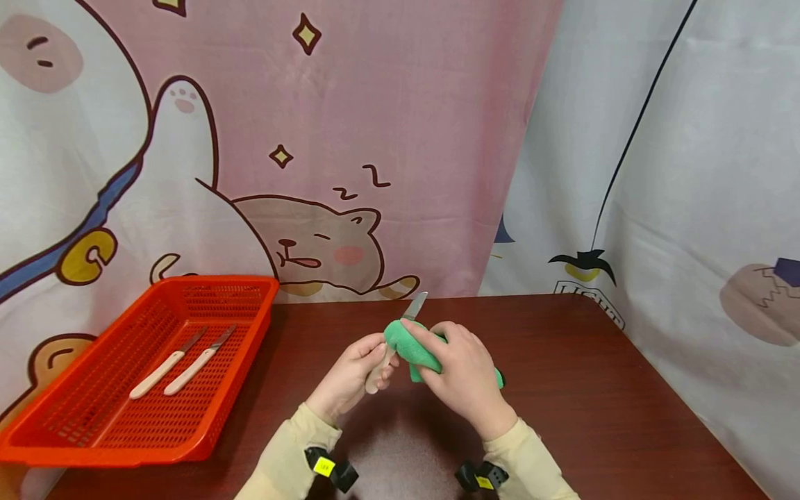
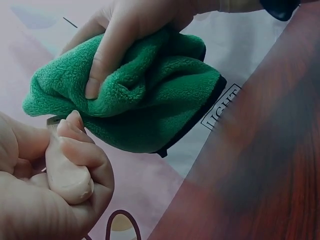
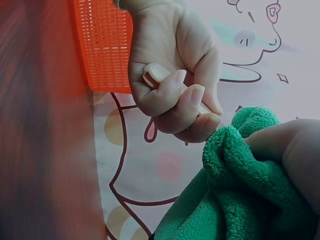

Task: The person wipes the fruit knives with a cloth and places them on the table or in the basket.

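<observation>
My left hand [image 1: 355, 375] grips a table knife by its pale handle [image 1: 380, 371], with the fingers curled round it. The knife's blade [image 1: 415, 305] points up and away, its tip showing past a folded green cloth [image 1: 415, 347]. My right hand [image 1: 462, 371] holds that cloth round the blade near the handle, thumb on one side and fingers on the other. In the left wrist view the fluffy cloth [image 2: 125, 95] has a dark edging and hides most of the blade. The handle's rounded end [image 3: 156, 74] shows between the left fingers in the right wrist view.
An orange-red plastic basket [image 1: 240, 389] stands at the left of the dark brown table [image 1: 600, 403]. Inside it lie two knives with pale handles [image 1: 156, 375], side by side. A printed cloth curtain [image 1: 437, 139] hangs behind the table and along its right side.
</observation>
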A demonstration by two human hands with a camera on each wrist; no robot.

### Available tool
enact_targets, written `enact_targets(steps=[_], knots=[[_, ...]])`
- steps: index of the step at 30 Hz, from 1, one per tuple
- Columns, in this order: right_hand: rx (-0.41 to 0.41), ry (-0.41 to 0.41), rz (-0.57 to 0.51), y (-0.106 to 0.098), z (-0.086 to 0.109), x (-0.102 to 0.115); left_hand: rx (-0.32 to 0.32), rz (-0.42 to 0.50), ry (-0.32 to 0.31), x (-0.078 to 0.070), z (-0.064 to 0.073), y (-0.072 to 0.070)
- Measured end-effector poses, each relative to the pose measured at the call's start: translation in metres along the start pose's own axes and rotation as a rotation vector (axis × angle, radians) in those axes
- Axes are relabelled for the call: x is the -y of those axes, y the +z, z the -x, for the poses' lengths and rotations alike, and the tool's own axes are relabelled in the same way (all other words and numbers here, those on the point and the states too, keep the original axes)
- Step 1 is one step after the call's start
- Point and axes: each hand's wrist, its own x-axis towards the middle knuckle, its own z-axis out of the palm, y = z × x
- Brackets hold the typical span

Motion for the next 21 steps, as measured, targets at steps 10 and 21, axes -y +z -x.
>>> enact_targets(steps=[10,21], knots=[[0.017,0.016,0.015,0.001,0.000,-0.002,-0.004,-0.033,-0.009,0.003,0.000,-0.002],[0.006,0.056,0.040,-0.002,0.001,-0.011,0.015,-0.038,-0.040,0.001,0.000,-0.001]])
